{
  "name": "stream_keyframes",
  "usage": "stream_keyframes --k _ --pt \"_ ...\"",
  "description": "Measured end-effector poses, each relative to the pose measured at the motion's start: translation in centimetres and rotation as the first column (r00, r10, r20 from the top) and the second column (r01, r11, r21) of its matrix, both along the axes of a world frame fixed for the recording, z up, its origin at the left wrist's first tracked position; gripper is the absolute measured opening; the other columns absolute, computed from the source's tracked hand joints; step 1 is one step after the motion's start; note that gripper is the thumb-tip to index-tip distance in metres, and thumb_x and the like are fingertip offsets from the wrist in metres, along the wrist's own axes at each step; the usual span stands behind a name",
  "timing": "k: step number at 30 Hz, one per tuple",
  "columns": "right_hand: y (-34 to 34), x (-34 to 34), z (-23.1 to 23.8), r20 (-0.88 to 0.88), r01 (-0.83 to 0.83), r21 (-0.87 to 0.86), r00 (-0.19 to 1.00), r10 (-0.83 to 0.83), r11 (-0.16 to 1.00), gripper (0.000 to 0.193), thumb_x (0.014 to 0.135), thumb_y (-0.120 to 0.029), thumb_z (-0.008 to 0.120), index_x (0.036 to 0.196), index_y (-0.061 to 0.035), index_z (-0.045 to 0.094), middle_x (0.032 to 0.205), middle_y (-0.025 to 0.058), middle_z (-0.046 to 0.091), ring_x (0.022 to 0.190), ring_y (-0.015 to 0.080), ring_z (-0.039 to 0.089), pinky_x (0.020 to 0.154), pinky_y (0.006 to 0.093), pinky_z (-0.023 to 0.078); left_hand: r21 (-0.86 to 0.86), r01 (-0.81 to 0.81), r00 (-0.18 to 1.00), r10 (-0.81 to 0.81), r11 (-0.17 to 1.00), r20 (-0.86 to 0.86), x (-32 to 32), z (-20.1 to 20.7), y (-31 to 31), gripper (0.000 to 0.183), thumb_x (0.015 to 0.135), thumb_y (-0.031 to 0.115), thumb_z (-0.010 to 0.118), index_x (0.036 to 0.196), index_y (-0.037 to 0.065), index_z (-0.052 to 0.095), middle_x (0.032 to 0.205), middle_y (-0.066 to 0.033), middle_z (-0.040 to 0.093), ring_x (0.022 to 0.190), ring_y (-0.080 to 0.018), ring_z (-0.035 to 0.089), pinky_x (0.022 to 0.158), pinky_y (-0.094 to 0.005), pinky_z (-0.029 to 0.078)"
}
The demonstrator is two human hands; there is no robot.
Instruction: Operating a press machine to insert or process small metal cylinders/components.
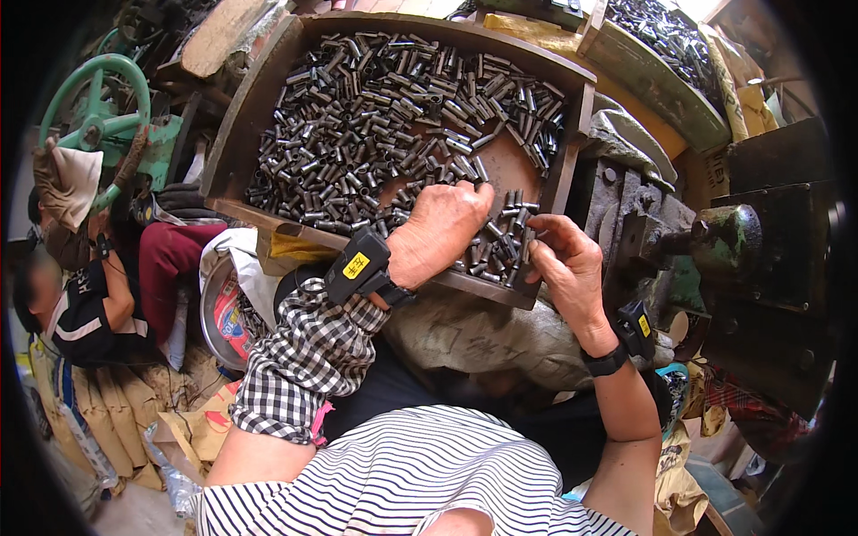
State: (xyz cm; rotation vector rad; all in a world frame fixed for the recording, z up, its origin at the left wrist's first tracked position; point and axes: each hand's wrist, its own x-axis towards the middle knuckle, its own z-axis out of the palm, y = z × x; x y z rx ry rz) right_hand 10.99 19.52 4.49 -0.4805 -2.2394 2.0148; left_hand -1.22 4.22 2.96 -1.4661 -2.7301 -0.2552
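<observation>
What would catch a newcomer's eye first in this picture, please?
Most likely the large brown tray at the upper centre, with a great many short, dark metal tubes heaped in it. Next come the left hand, among the tubes at the near side, and the right hand, at the tray's near right corner. The green handwheel at the upper left also stands out.

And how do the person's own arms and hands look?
The left hand and right hand are ungloved. Each wrist wears a black strapped device with a yellow label. The left side has a black-and-white checked sleeve with pink trim; the right forearm is bare.
</observation>
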Motion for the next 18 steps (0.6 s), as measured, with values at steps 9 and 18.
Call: stream_keyframes --k 9,18 --pt "-1.2 0.3 1.1 0.001 -0.053 -0.001 0.999 0.053 0.999 0.025 0.081 0.002 0.055 0.106 0.0047 0.054 0.070 0.0010 0.059 0.058 0.0033 0.055 0.052 0.0187 0.046 0.015 -0.043 0.998 0.044 0.999 -0.036 -0.4 -0.3 -0.8 0.004 0.078 0.010 0.058 0.078 0.009 0.054 0.070 -0.0105 0.061 0.064 -0.0283 0.065 0.053 -0.0370 0.052" --pt "-0.7 0.6 -0.2 0.063 -0.016 -0.070 0.998 0.021 0.997 0.017 0.077 -0.001 0.061 0.094 0.0038 0.060 0.071 0.0018 0.062 0.062 0.0037 0.057 0.055 0.0192 0.046 0.148 -0.009 0.999 0.002 0.989 0.047 -0.3 0.1 -0.8 0.010 0.076 0.017 0.064 0.081 0.009 0.060 0.072 -0.0103 0.062 0.062 -0.0275 0.064 0.053 -0.0365 0.050"
